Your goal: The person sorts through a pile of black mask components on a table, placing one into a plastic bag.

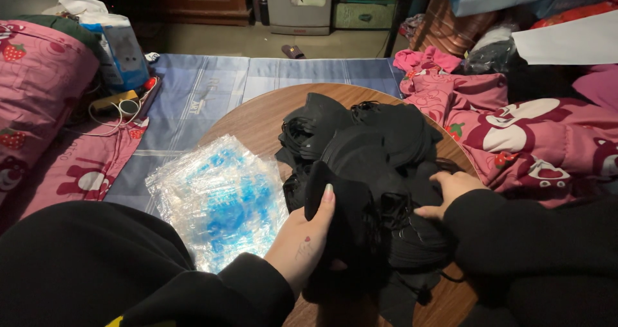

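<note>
Closest to us, our left hand [302, 240] is wrapped around a black face mask [338, 221], thumb up along its near edge and the other fingers hidden behind the fabric, so it grips that mask at the front of the heap. Our right hand [450, 192] lies on the far side of the same heap, fingers curled loosely and pressed into the masks; whether it pinches one or only steadies them we cannot tell.

The pile of black masks [367, 153] sits on the round wooden table [257, 118], their ear loops tangled together. It looks large and unsorted, so we judge that most of the work is left.

Just to the left of the pile lies a stack of clear plastic bags with blue print [222, 198], flat on the table edge. As far as we can see they are empty: no mask shows inside any of them, and we see no filled bag anywhere.

Beyond the table a blue striped mat [206, 89] covers the floor. Pink printed bedding [534, 140] is bunched at the right, a pink pillow [38, 82] lies at the left, and cabinets [335, 5] stand at the back.
</note>
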